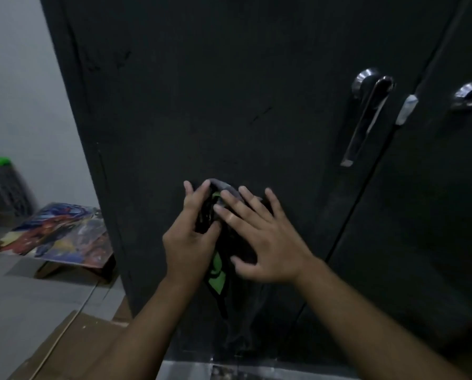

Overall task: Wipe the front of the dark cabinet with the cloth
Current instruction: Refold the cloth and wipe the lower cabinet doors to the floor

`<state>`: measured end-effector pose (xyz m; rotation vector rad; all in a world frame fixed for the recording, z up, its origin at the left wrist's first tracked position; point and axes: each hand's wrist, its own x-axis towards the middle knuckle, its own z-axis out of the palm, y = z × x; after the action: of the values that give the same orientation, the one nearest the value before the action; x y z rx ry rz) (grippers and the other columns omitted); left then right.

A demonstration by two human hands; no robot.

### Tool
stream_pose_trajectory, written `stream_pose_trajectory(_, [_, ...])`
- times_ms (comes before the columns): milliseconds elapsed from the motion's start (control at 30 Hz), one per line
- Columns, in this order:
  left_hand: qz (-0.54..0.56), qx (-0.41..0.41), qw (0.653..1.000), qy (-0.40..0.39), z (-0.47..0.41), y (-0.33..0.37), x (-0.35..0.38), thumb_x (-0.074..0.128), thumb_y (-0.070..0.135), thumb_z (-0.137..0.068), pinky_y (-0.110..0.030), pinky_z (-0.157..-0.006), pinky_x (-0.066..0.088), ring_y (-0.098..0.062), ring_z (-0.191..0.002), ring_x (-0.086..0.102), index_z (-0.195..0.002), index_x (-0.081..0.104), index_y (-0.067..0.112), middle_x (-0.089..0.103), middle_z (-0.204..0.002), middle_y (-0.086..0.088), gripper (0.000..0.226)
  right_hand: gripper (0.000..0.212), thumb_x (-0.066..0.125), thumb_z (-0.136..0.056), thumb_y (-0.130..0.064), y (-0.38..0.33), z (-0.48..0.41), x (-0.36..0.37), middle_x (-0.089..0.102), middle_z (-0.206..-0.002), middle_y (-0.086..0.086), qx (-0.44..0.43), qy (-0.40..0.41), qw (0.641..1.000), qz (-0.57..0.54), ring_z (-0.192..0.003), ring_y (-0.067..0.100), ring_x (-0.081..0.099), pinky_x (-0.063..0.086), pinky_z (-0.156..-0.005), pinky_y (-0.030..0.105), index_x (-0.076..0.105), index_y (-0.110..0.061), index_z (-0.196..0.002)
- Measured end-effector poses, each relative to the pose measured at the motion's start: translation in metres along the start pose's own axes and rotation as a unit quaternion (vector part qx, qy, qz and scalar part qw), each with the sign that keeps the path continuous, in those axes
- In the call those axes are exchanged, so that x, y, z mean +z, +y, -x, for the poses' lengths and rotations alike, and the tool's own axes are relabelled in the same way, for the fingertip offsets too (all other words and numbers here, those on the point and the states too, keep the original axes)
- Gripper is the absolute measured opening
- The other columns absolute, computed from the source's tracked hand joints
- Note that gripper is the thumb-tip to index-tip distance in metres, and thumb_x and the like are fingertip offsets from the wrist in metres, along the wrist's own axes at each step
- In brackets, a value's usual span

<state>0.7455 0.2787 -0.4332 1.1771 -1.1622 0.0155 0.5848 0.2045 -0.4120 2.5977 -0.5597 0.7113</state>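
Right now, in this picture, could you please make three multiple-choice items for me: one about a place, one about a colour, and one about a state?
1. Where is the cloth?
A. On the floor
B. Between both hands, against the cabinet door
C. Hanging on the handle

2. Which bright colour shows on the cloth?
A. Green
B. Red
C. Yellow

3. How is the right hand?
A. Closed into a fist
B. Gripping the handle
C. Fingers spread flat over the cloth

Answers: 1 B, the left hand grips it while the right hand presses it to the cabinet door. 2 A, green patches show between the hands. 3 C, the fingers lie apart, away from the metal handle.
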Motion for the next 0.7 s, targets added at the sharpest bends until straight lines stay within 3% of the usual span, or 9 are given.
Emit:
stream_pose_trajectory(100, [0.086, 0.017, 0.990, -0.112, 0.012, 0.005, 0.010, 0.062, 0.000, -0.093, -0.021, -0.113, 0.036, -0.010, -0.147, 0.033, -0.154, 0.029, 0.025, 0.026, -0.163, -0.003, 0.073, 0.105, 0.067, -0.079, -0.057, -0.018, 0.017, 0.033, 0.012, -0.169, 0.001, 0.100, 0.060, 0.992, 0.039, -0.156, 0.030, 0.007, 0.008, -0.121, 0.064, 0.013, -0.024, -0.161])
stream_pose_trajectory(167, [0.178, -0.004, 0.966, -0.187, 0.017, 0.007, 0.015, 0.054, 0.001, -0.095, -0.034, -0.119, 0.031, -0.018, -0.151, 0.025, -0.156, 0.021, 0.016, 0.021, -0.165, -0.005, 0.072, 0.085, 0.057, -0.090, -0.052, -0.022, 0.016, 0.042, 0.017, -0.167, 0.001, 0.144, 0.124, 0.981, 0.030, -0.155, 0.030, 0.015, 0.011, -0.122, 0.063, 0.018, -0.023, -0.160])
stream_pose_trajectory(233, [0.221, -0.025, 0.945, -0.239, 0.018, 0.007, 0.014, 0.053, 0.008, -0.095, -0.037, -0.121, 0.027, -0.017, -0.152, 0.021, -0.157, 0.015, 0.012, 0.020, -0.166, -0.003, 0.072, 0.067, 0.048, -0.096, -0.049, -0.019, 0.017, 0.049, 0.026, -0.164, -0.003, 0.164, 0.184, 0.968, 0.035, -0.152, 0.026, 0.025, 0.017, -0.121, 0.059, 0.028, -0.027, -0.156])
stream_pose_trajectory(300, [0.160, -0.010, 0.951, -0.265, 0.019, 0.002, 0.007, 0.051, 0.004, -0.096, -0.040, -0.121, 0.027, -0.014, -0.152, 0.021, -0.158, 0.016, 0.015, 0.019, -0.166, 0.000, 0.072, 0.055, 0.052, -0.097, -0.045, -0.015, 0.017, 0.057, 0.038, -0.159, -0.010, 0.168, 0.234, 0.955, 0.068, -0.144, 0.022, 0.038, 0.028, -0.115, 0.054, 0.041, -0.033, -0.150])
stream_pose_trajectory(367, [0.045, 0.030, 0.970, -0.235, 0.020, -0.010, -0.004, 0.052, 0.004, -0.094, -0.047, -0.122, 0.025, -0.011, -0.152, 0.019, -0.158, 0.021, 0.023, 0.017, -0.166, 0.006, 0.074, 0.042, 0.055, -0.100, -0.037, -0.011, 0.021, 0.066, 0.048, -0.151, -0.013, 0.142, 0.266, 0.949, 0.094, -0.134, 0.021, 0.046, 0.034, -0.107, 0.049, 0.054, -0.037, -0.142])
stream_pose_trajectory(433, [-0.068, 0.060, 0.980, -0.179, 0.019, -0.025, -0.016, 0.053, 0.011, -0.092, -0.057, -0.123, 0.009, -0.015, -0.154, 0.008, -0.157, 0.022, 0.028, 0.009, -0.168, 0.008, 0.074, 0.036, 0.054, -0.101, -0.034, -0.005, 0.033, 0.075, 0.053, -0.146, -0.015, 0.097, 0.262, 0.954, 0.107, -0.128, 0.020, 0.050, 0.037, -0.101, 0.046, 0.064, -0.039, -0.135])
stream_pose_trajectory(500, [-0.157, 0.067, 0.974, -0.149, 0.015, -0.042, -0.023, 0.053, 0.017, -0.092, -0.062, -0.119, -0.001, -0.020, -0.155, -0.003, -0.158, 0.019, 0.024, -0.002, -0.168, 0.002, 0.075, 0.035, 0.060, -0.099, -0.035, 0.001, 0.052, 0.084, 0.053, -0.146, -0.018, 0.045, 0.223, 0.965, 0.130, -0.125, 0.019, 0.051, 0.038, -0.097, 0.045, 0.065, -0.040, -0.133])
stream_pose_trajectory(600, [-0.241, 0.050, 0.959, -0.142, 0.013, -0.061, -0.030, 0.052, 0.023, -0.091, -0.068, -0.116, 0.001, -0.019, -0.154, -0.009, -0.160, 0.007, 0.024, -0.013, -0.167, -0.001, 0.082, 0.037, 0.066, -0.097, -0.037, 0.010, 0.075, 0.084, 0.051, -0.147, -0.022, -0.007, 0.166, 0.974, 0.156, -0.115, 0.019, 0.051, 0.038, -0.087, 0.043, 0.063, -0.043, -0.134])
stream_pose_trajectory(700, [-0.269, 0.063, 0.950, -0.147, 0.014, -0.071, -0.029, 0.051, 0.027, -0.093, -0.069, -0.115, 0.002, -0.016, -0.154, -0.010, -0.160, 0.001, 0.027, -0.015, -0.167, 0.001, 0.084, 0.040, 0.065, -0.100, -0.030, 0.023, 0.072, 0.069, 0.055, -0.144, -0.017, 0.018, 0.212, 0.969, 0.129, -0.106, 0.025, 0.060, 0.047, -0.080, 0.046, 0.060, -0.039, -0.138])
